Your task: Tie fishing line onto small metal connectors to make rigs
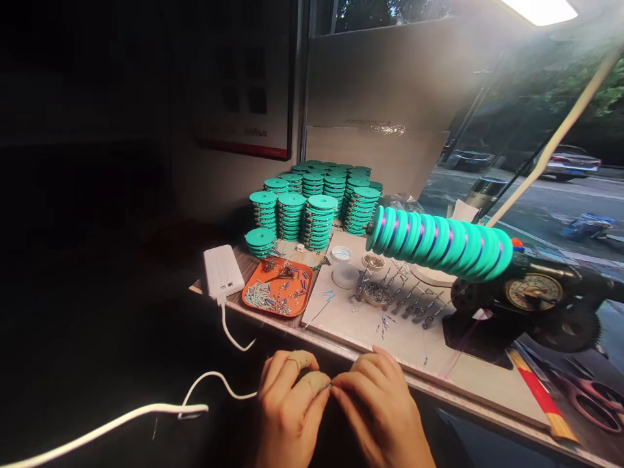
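Here's the counter [242, 260], running beneath the orange tray [300, 305] and away to its right, with a pale board [336, 325] lying right beside that tray. Out to the far right of the tray, a dark machine [533, 291] carries a tight row of turquoise spools [439, 240] on its shaft, and behind the tray, what a crowd, stacked turquoise spools [322, 214] standing upright in columns! The tray itself is busy with loose metal bits and pale slim pieces. Now to the hands, on the near side of the tray, off the counter's front edge: the left hand [292, 396] with thumb and forefinger pinched together, the right hand [377, 396], farther right of the tray, pinching too, their fingertips meeting. Just left of the tray sits a white device [223, 266], its white cable [225, 325] dropping over the edge. Far right of the tray, pink-handled scissors [576, 393]; much nearer its right side, a white dish [341, 261] and a row of metal clips [429, 320]. And smallest of all, in front and to the right of the tray, a tiny piece [331, 385], clamped between both hands' fingertips, too small to identify!
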The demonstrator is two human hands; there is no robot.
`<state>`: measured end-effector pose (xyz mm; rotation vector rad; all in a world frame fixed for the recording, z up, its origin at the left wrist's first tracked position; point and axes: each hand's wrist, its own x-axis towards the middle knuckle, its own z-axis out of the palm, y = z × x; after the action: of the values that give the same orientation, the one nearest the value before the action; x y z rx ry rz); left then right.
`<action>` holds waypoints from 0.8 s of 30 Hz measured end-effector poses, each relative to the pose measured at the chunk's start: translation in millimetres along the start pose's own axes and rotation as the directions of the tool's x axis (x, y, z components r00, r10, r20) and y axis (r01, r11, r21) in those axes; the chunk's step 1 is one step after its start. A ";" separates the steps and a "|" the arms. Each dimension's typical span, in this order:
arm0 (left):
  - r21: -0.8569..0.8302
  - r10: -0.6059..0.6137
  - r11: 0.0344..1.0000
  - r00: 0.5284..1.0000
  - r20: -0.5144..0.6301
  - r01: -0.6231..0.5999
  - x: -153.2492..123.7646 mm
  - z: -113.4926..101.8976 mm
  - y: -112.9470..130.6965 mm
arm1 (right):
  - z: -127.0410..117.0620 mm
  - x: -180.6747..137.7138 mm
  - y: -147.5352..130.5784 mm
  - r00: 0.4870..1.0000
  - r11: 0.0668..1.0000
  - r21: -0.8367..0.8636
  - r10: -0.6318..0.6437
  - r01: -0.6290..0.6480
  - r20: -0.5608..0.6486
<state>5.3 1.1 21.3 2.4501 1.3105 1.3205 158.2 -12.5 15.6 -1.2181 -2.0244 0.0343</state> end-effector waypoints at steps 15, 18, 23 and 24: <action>0.026 -0.022 0.999 1.000 0.010 0.022 1.9 -0.2 2.4 | 5.9 6.4 -3.4 0.996 0.995 -0.103 -0.017 0.008 -0.090; 0.020 -0.020 1.000 0.999 0.029 0.019 1.0 -0.8 1.4 | 7.5 5.6 -2.3 0.995 0.997 -0.079 0.006 -0.014 -0.103; 0.024 -0.005 1.000 0.999 0.044 0.004 0.8 -0.2 -0.9 | 11.8 1.4 1.2 0.995 0.998 -0.054 0.012 -0.018 -0.099; 0.027 0.002 1.000 0.999 0.049 -0.003 1.0 -0.2 -1.2 | 12.9 1.0 1.2 0.994 0.998 -0.054 0.015 -0.021 -0.104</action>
<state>4.7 2.5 21.5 2.4860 1.3226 1.2425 150.9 -6.6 6.5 -1.2466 -1.9357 -0.0746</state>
